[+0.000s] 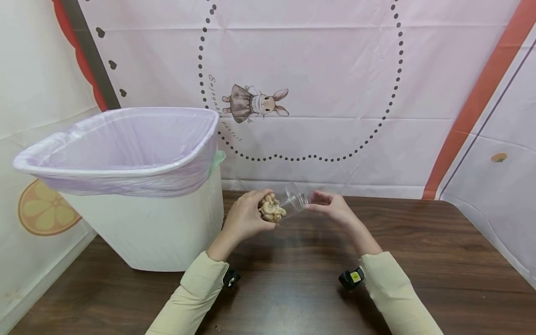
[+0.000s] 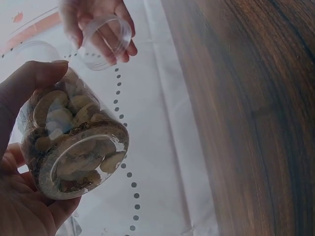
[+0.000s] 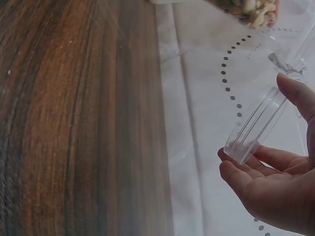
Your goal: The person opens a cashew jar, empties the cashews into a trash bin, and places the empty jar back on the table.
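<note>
In the left wrist view, the left hand (image 2: 22,196) is gripping a clear jar (image 2: 78,140) of cashews (image 2: 78,105), thumb and fingers curving round opposite sides. The base is facing the camera and the jar is tilting. Beyond it, the right hand (image 2: 93,11) is holding a shallow clear lid (image 2: 107,42), apart from the jar. The wooden table (image 2: 246,123) is filling the right side and the printed cloth (image 2: 152,132) is showing behind.

In the right wrist view, the thumb is pressing the lid's upper rim while curled fingers are supporting its lower edge. The lid is looking thin, stiff and very light, perhaps prone to cracking if squeezed; holding by the rim seems best.

In the head view, the jar is being held above the table, right of the white bin (image 1: 142,232) with its purple liner (image 1: 125,181). Its base is pointing left, its other end towards the right hand. The cashews are probably giving it modest weight, loose and liable to shift. Its smooth wall may be slippery, so a wide hold near the base should suit it.
</note>
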Demonstrator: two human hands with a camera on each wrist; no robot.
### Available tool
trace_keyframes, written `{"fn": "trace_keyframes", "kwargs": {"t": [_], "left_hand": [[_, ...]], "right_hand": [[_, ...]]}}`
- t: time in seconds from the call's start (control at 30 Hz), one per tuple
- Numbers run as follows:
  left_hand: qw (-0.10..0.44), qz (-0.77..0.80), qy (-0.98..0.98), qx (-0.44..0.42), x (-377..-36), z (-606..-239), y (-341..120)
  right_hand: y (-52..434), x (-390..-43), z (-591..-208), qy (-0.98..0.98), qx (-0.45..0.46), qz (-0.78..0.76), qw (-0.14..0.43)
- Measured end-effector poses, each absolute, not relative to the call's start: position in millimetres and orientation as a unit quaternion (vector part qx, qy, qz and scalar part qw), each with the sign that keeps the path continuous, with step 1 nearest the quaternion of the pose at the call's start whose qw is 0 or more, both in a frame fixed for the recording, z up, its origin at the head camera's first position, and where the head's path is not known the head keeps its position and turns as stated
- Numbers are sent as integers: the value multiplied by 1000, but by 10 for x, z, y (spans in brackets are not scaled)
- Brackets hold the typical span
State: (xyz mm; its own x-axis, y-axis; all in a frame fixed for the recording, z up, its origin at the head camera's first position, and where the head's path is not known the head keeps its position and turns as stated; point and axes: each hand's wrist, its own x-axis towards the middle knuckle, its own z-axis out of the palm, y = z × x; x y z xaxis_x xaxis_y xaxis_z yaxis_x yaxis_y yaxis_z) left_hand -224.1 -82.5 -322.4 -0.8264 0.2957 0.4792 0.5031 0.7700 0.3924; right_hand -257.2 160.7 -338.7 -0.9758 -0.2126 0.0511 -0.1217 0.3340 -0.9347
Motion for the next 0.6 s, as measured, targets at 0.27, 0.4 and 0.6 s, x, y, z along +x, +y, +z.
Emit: {"fn": "trace_keyframes", "kwargs": {"t": [0.27, 0.4, 0.6], "left_hand": [[189, -265, -921, -213, -2226, -3196, -836], [188, -266, -922, -211, -2229, -3198, -844], [188, -268, -921, -213, -2230, -3192, -844]], "right_hand": [[1565, -2617, -3461, 820, -95, -562, 51], [1527, -2619, -3481, 823, -76, -561, 51], [1462, -2654, -3534, 830, -70, -551, 53]]}}
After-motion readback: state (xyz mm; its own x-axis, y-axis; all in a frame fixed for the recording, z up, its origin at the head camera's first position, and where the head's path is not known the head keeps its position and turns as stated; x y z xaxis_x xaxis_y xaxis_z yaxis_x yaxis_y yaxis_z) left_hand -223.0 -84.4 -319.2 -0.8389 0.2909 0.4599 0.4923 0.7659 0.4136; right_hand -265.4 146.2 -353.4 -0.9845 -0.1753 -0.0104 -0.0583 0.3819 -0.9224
